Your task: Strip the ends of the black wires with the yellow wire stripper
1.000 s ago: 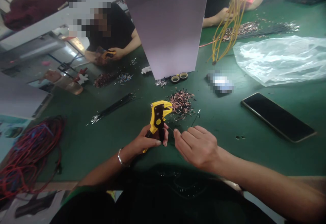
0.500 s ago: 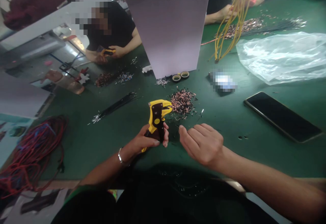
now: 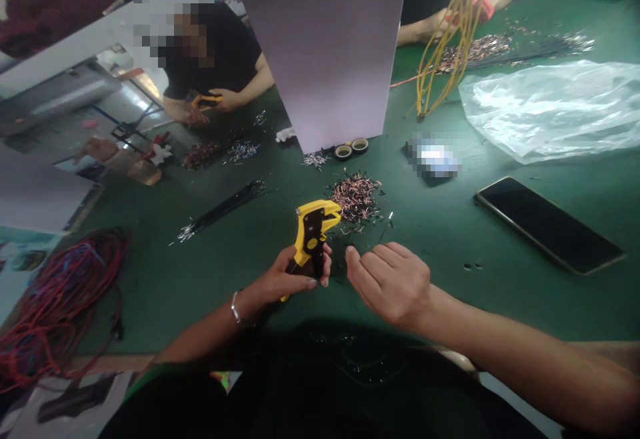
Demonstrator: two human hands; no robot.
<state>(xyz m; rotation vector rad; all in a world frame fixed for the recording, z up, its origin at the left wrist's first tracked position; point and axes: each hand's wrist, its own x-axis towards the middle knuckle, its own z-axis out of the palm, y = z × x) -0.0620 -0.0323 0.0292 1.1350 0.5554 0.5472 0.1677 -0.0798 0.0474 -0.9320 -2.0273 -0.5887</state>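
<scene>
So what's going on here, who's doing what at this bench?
A person at a green workbench holds a yellow wire stripper upright in their left hand. Their right hand hovers beside it, fingertips drawn together; if they hold anything, it's too thin to tell. A pile of cut copper wire pieces lies just beyond the stripper, and a black phone lies to the right. Another person across the bench holds a similar yellow tool.

Yellow-black wire strippers (image 3: 313,236), green bench mat (image 3: 150,292), red-blue cable coil (image 3: 60,306)
</scene>
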